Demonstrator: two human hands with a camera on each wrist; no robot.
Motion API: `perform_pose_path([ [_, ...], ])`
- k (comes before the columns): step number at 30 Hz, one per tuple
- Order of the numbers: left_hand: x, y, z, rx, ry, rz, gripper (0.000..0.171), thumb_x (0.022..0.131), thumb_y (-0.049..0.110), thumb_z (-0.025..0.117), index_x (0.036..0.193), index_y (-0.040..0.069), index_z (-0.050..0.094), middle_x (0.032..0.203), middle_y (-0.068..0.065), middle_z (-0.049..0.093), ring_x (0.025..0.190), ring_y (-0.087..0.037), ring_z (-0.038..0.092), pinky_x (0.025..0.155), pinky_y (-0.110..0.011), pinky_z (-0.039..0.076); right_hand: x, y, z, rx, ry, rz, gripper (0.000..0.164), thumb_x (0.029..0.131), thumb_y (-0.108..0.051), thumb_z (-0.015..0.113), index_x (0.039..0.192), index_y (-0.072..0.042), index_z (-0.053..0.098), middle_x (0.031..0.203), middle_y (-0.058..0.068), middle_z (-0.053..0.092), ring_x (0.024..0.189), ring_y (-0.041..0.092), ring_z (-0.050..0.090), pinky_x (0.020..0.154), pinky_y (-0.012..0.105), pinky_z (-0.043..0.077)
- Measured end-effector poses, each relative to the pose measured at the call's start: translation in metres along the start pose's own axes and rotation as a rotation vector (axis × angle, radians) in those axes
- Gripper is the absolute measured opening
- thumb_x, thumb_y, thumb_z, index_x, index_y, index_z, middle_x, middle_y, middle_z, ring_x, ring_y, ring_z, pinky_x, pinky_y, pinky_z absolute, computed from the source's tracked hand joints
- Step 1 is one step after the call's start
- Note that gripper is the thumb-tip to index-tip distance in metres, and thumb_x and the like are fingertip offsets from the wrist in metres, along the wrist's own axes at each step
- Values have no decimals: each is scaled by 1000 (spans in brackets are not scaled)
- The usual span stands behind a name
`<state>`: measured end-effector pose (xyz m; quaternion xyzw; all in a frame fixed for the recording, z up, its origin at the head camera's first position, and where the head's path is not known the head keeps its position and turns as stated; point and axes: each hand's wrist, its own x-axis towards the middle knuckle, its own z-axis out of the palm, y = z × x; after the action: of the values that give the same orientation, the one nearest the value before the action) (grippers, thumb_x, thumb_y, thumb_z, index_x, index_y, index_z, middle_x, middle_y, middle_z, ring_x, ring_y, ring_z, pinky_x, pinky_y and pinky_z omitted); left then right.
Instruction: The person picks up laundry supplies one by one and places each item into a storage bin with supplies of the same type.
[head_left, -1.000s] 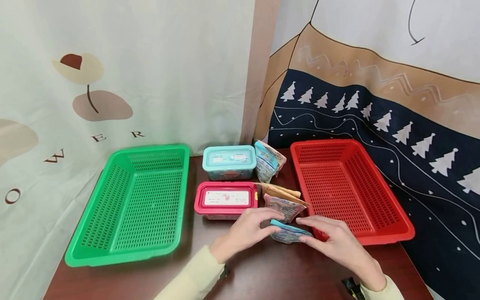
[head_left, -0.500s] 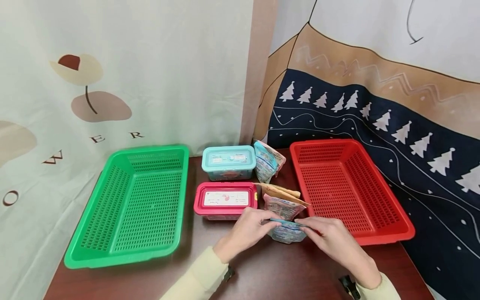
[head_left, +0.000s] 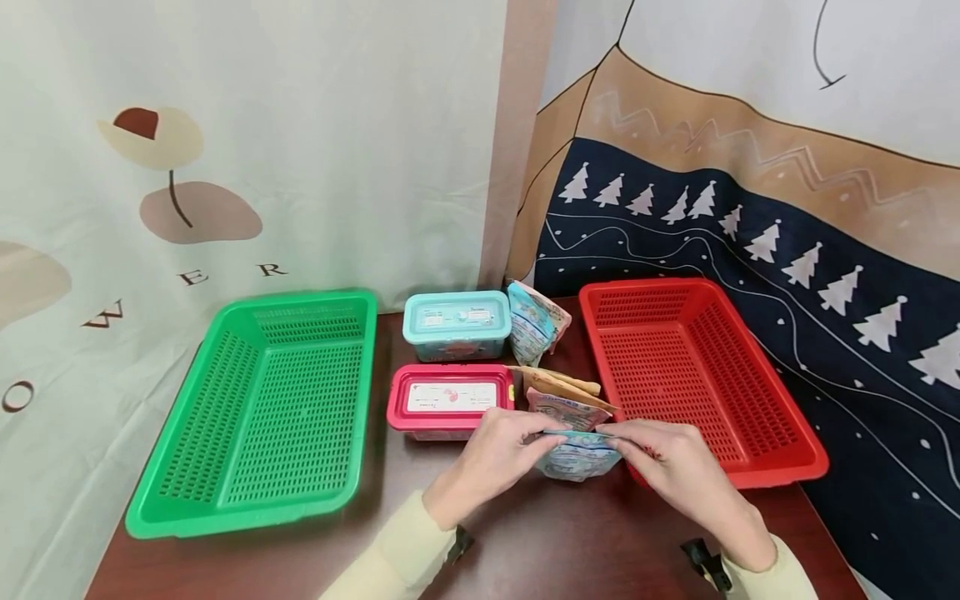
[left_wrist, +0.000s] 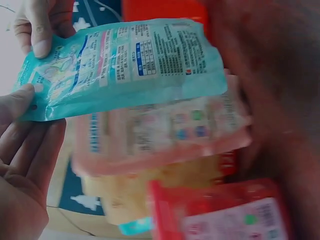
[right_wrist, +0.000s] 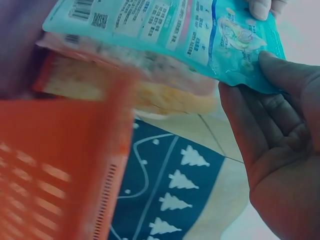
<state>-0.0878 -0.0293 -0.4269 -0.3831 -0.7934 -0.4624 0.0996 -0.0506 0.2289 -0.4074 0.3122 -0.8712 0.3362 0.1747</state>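
Both hands pinch the top edge of a teal printed pouch (head_left: 577, 457), which stands on the table. My left hand (head_left: 497, 454) grips its left top corner between thumb and fingers. At the opposite corner, my right hand (head_left: 670, 458) does the same. In the left wrist view the teal pouch (left_wrist: 135, 67) shows a back covered in small print. Right behind it is a pink pouch (head_left: 566, 408), then tan pouches (head_left: 558, 383). The right wrist view has the teal pouch (right_wrist: 165, 30) above the pink one.
A pink-lidded box (head_left: 452, 398) and a blue-lidded box (head_left: 457, 321) stand left of the pouches. More pouches (head_left: 534, 321) lean beside the blue box. A green basket (head_left: 360, 433) is at left, a red basket (head_left: 780, 477) at right, its rim near my right hand.
One second ago the fingers were spread around the teal pouch's top edge. Now they pinch both corners, and the pouch stands more upright, its printed face showing more.
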Motion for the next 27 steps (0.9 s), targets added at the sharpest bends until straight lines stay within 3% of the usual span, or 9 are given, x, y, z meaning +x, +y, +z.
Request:
perform_pose_path([
  [6, 17, 18, -11, 37, 40, 68, 15, 86, 11, 85, 101, 10, 84, 94, 2, 80, 80, -6, 73, 67, -11, 51, 10, -8, -24, 37, -6, 37, 42, 77, 9, 84, 111, -15, 81, 102, -2, 78, 80, 4, 69, 72, 10, 52],
  [12, 31, 30, -16, 63, 57, 142, 17, 85, 12, 86, 102, 10, 84, 94, 2, 80, 80, -6, 74, 67, -9, 49, 14, -12, -42, 87, 8, 56, 43, 77, 11, 83, 113, -13, 80, 104, 2, 79, 88, 7, 74, 78, 13, 55],
  [15, 37, 33, -18, 56, 66, 151, 18, 84, 12, 87, 102, 10, 84, 94, 1, 80, 80, -6, 74, 65, -8, 46, 16, -11, -46, 94, 35, 40, 46, 76, 14, 83, 113, -12, 80, 104, 3, 79, 92, 5, 74, 81, 13, 54],
  [22, 46, 39, -20, 28, 80, 149, 19, 84, 11, 87, 103, 9, 83, 97, -2, 80, 88, -9, 76, 73, -10, 51, 19, -12, -54, 87, 71, 30, 44, 76, 13, 83, 114, -11, 80, 107, 1, 78, 96, 5, 74, 84, 16, 54],
  [27, 59, 47, -22, 14, 94, 179, 16, 87, 12, 84, 103, 11, 83, 96, 1, 80, 84, -2, 73, 70, -9, 50, 24, -12, -64, 69, 106, 22, 51, 70, 20, 83, 112, -8, 80, 105, 2, 78, 96, 0, 72, 85, 14, 54],
])
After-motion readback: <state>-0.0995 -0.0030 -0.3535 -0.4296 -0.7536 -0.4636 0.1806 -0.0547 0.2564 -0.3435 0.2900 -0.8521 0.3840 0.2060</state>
